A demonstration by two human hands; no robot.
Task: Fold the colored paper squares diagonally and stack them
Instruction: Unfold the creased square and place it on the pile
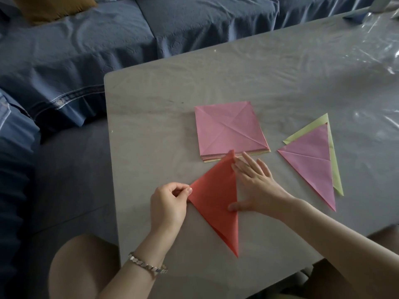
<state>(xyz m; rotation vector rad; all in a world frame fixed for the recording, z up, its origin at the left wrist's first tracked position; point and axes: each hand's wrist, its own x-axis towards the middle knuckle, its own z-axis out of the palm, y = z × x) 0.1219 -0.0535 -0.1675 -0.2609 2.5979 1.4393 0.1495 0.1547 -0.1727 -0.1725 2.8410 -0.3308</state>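
Observation:
A red paper (pixel 213 197), folded into a triangle, lies on the table near the front edge. My left hand (pixel 168 206) pinches its left corner between thumb and forefinger. My right hand (pixel 257 186) lies flat with straight fingers along the triangle's right folded edge, thumb pressing on the paper. Behind it sits a stack of unfolded squares (pixel 231 130) with a creased pink sheet on top. To the right, a folded pink triangle (pixel 311 162) rests on a folded yellow-green triangle (pixel 335 175).
The grey table (pixel 151 126) is covered with clear plastic film that wrinkles at the back right (pixel 377 46). Its left edge runs beside a blue-covered sofa (pixel 75 61). My knees show below the front edge.

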